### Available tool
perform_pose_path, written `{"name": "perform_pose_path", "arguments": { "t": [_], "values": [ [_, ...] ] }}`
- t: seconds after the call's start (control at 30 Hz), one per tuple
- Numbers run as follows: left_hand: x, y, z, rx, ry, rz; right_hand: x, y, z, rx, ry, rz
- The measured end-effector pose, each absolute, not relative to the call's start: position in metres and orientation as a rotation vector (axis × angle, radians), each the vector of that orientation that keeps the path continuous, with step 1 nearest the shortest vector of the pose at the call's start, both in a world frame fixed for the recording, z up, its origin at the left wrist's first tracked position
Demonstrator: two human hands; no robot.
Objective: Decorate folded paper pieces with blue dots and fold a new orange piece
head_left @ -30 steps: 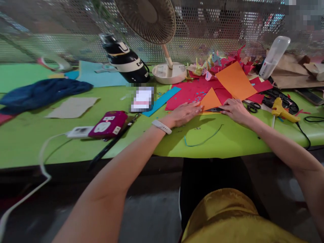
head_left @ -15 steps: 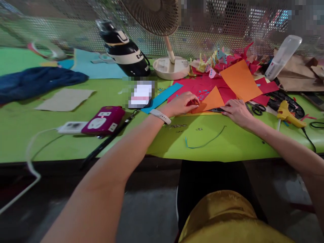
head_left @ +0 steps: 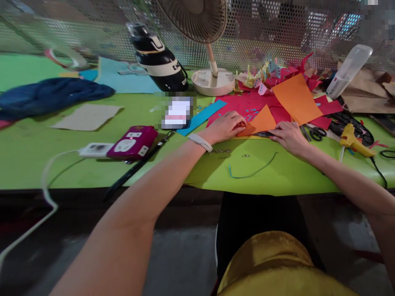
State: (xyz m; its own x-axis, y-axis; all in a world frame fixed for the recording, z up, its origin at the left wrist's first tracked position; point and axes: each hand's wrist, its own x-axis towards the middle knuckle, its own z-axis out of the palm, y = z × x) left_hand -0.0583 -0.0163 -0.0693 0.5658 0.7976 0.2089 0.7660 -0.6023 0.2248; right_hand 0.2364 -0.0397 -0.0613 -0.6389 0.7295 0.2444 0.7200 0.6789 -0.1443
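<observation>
My left hand, with a white wristband above it, is closed, its fingertips pinching the left part of a folded orange paper. My right hand is closed on a dark, slim, pointed tool whose tip lies along the paper's lower edge. The fingers cover the rest of the tool, so its kind cannot be made out. Under the orange paper shows a yellow edge, and behind it lie red sheets with small blue dots. A larger orange sheet rests just beyond my right hand.
Scissors and a yellow glue gun lie to the right. Leftward are a blue paper strip, a phone and a purple power adapter. A bottle and fan stand behind. A thin wire lies in front.
The whole view has shifted slightly, so things appear a little further right. Both hands keep nearly the same places at the orange paper and the tool.
</observation>
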Motion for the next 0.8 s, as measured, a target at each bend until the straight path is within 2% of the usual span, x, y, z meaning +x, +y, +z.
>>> {"name": "perform_pose_path", "arguments": {
  "t": [0.8],
  "values": [
    [-0.06, -0.013, -0.071, 2.647, 1.29, 0.509, 0.212, -0.049, -0.06, -1.166, -2.639, 0.049]
  ]
}}
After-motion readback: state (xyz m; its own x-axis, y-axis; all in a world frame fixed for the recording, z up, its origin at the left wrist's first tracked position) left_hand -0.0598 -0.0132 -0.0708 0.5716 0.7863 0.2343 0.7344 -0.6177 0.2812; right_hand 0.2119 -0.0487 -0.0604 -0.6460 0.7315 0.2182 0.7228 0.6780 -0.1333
